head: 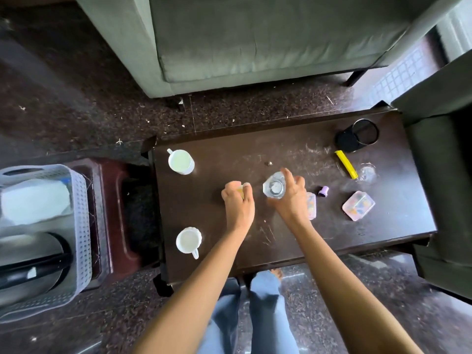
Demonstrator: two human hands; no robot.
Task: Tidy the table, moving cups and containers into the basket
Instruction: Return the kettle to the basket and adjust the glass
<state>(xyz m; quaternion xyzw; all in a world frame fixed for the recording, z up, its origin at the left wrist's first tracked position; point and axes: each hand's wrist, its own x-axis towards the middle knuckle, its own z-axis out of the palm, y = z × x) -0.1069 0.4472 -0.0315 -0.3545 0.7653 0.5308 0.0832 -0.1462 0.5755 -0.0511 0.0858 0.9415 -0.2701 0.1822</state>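
Observation:
My right hand (291,198) grips a clear drinking glass (274,186) near the middle of the dark wooden table (293,241). My left hand (237,200) is closed around a small pale yellowish object (240,190), mostly hidden by the fingers. Two white mugs stand at the table's left: one (180,161) at the back, one (189,240) at the front. A clear plastic container (358,205) with coloured contents lies to the right, and another (311,205) is partly hidden behind my right wrist. The pale grey perforated basket (81,226) sits on a stool at far left.
A black mesh holder (357,135) lies tipped at the table's back right, with a yellow stick (346,164), a clear lid (367,172) and a small purple cap (323,191) nearby. The basket holds a white item and a black-and-steel kettle. A grey sofa stands behind, an armchair at right.

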